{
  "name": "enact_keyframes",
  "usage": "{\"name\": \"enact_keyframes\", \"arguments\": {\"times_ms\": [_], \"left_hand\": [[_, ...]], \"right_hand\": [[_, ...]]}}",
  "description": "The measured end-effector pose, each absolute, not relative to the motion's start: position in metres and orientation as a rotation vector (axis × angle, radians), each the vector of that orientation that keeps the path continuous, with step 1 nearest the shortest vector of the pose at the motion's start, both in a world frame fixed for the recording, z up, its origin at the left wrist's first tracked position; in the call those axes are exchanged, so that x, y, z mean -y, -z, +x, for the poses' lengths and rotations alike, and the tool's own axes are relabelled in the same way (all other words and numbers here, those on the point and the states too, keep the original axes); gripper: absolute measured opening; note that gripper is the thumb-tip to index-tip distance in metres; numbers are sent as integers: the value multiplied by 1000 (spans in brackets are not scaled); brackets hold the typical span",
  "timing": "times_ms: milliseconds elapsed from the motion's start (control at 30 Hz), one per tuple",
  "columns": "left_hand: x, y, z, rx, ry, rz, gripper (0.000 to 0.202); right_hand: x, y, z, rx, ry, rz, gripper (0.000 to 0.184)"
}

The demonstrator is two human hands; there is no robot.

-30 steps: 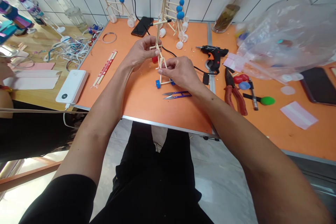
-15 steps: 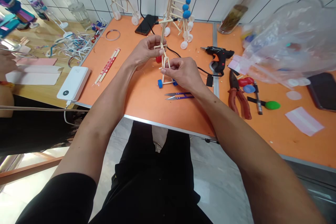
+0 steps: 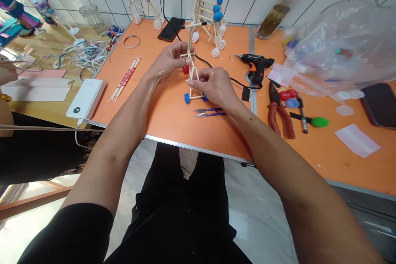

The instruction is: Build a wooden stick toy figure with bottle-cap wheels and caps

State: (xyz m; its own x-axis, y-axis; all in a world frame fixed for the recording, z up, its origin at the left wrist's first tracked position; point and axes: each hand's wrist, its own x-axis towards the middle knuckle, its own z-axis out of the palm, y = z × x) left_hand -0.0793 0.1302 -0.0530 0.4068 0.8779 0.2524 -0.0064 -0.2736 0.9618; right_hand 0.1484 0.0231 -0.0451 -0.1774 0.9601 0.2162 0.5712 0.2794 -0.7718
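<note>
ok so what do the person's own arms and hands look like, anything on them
The left hand and right hand are bare, with no gloves, rings or watch showing. The forearms are bare too, and a black sleeve shows on the left arm.

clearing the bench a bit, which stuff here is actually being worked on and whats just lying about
Being worked on:
the stick model with blue bottle-cap wheels, held by the left hand and the right hand

Lying about:
hot glue gun
red-handled pliers
purple-handled thread snips
wrapped chopsticks
white power bank
other stick models
</note>
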Motion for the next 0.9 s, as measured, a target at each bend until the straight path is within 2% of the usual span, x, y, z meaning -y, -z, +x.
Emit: {"name": "enact_keyframes", "arguments": {"times_ms": [267, 733, 900], "left_hand": [[-134, 58, -82, -784, -1054, 1612, 53], [-134, 56, -82, -792, -1040, 1626, 51], [-131, 54, -79, -804, -1059, 1620, 44]], "right_hand": [[-22, 44, 147, 1841, -716, -1382, 22], [-20, 42, 145, 1839, -675, -1393, 25], [-20, 40, 145, 1837, -694, -1409, 31]]}}
